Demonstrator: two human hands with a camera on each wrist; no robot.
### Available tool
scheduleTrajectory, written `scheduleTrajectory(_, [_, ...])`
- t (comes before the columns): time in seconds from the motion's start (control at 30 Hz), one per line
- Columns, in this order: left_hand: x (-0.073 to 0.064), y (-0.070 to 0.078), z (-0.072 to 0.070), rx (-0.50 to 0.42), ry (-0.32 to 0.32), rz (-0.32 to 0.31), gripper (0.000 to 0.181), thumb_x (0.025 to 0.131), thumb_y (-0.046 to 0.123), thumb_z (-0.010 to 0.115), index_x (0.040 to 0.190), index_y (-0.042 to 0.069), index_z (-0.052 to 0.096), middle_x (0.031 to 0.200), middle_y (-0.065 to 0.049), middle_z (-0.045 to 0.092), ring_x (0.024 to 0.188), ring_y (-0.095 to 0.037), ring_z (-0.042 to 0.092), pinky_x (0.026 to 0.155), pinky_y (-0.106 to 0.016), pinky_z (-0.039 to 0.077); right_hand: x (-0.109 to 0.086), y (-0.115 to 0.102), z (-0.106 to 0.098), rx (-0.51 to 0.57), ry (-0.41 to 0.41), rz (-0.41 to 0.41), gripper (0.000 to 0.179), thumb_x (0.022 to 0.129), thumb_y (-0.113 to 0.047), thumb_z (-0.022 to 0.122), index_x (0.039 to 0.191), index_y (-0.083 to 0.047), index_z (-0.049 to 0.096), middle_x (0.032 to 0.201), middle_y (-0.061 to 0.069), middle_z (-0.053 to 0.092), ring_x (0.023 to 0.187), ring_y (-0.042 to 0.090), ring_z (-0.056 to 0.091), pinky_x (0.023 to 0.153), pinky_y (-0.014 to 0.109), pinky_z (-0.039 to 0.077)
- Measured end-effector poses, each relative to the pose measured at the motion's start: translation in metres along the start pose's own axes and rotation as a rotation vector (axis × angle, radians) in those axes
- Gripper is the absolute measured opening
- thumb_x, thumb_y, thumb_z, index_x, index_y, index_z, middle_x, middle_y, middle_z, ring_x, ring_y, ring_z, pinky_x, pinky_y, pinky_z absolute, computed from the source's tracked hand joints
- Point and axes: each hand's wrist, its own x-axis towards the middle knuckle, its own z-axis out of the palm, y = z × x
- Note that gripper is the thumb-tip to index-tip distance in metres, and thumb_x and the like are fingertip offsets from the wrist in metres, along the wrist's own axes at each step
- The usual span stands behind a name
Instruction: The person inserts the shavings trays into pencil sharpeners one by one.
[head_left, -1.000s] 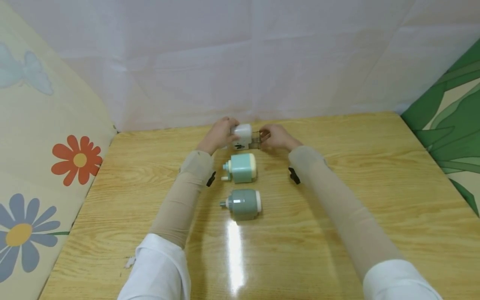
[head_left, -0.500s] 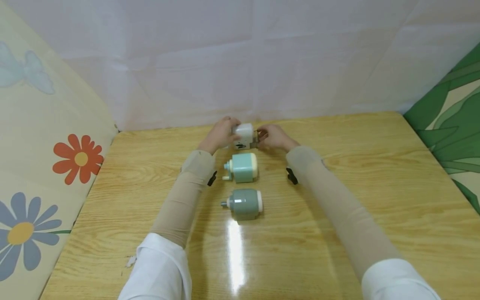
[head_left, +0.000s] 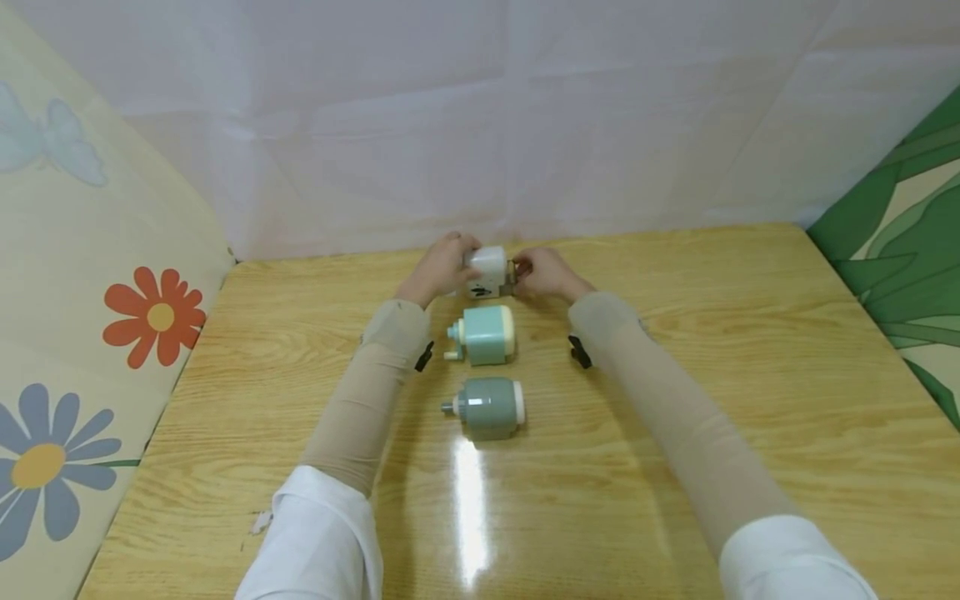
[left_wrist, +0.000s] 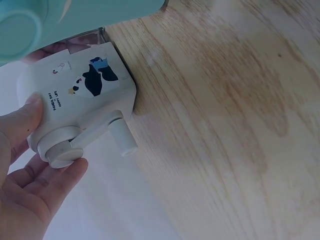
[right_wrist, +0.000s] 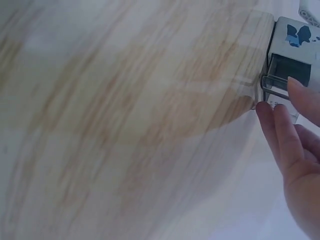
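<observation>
A white hand-crank pencil sharpener (head_left: pixel 487 272) with a panda print lies at the far side of the table. My left hand (head_left: pixel 441 273) grips its crank end, thumb on the body and fingers curled under the crank hub (left_wrist: pixel 62 150). The crank handle (left_wrist: pixel 122 137) sticks out to the side. At the opposite end, my right hand (head_left: pixel 549 275) pinches the clear shavings drawer (right_wrist: pixel 275 86) between thumb and fingertips. Part of the drawer protrudes from the body. Nearer to me sits a turquoise sharpener (head_left: pixel 487 335) with a cream end, then a grey-green sharpener (head_left: pixel 491 408).
The wooden table (head_left: pixel 720 358) reaches back to a pale cloth wall (head_left: pixel 510 125). Flower-printed panel (head_left: pixel 67 275) borders the left, leaf-printed panel (head_left: pixel 915 208) the right. A small white mark (head_left: pixel 261 522) shows on the table by the left sleeve.
The clear drawer has slid left, further into the white sharpener, with my right hand moving along. My left hand stays on the crank end; the other two sharpeners have not moved.
</observation>
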Motion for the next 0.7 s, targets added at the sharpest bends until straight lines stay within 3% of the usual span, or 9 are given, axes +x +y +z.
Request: scheduleTrajectory(0.7, [0.0001,0.0007,-0.0004,0.005,0.004,-0.002,0.044,0.083,0.015,0.066,0.122,0.000,0.052,0.112,-0.014,0.053,0.100,-0.025,0.051,0.090,-0.036,0.044,0.0012,-0.0034,0.0019,0.035,0.015,-0.027,0.052,0.070,-0.001,0.071,0.116,0.014,0.051,0.104,0.027,0.060,0.097,0.036,0.057,0.089,0.040,0.045])
